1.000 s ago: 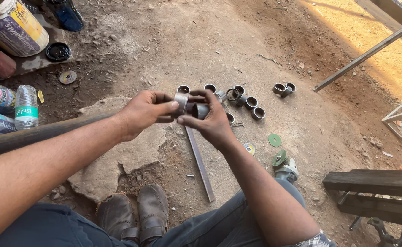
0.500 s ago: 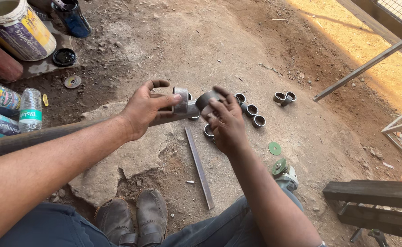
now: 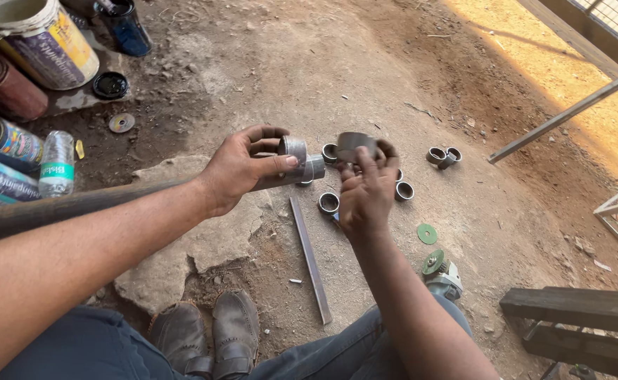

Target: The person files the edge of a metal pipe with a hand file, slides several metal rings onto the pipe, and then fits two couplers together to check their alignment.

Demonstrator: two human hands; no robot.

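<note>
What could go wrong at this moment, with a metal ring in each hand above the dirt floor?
The right hand pinches a short metal ring only at the fingertips, so it might slip and roll among the loose rings below. The left hand holds stacked ring pieces whose cut edges may nick fingers. The angle grinder lies close beside the person's leg, where a shift could knock it.

Metal rings (image 3: 402,190) and a flat bar (image 3: 310,259) clutter the ground below; bare dirt (image 3: 309,63) lies open beyond.
</note>
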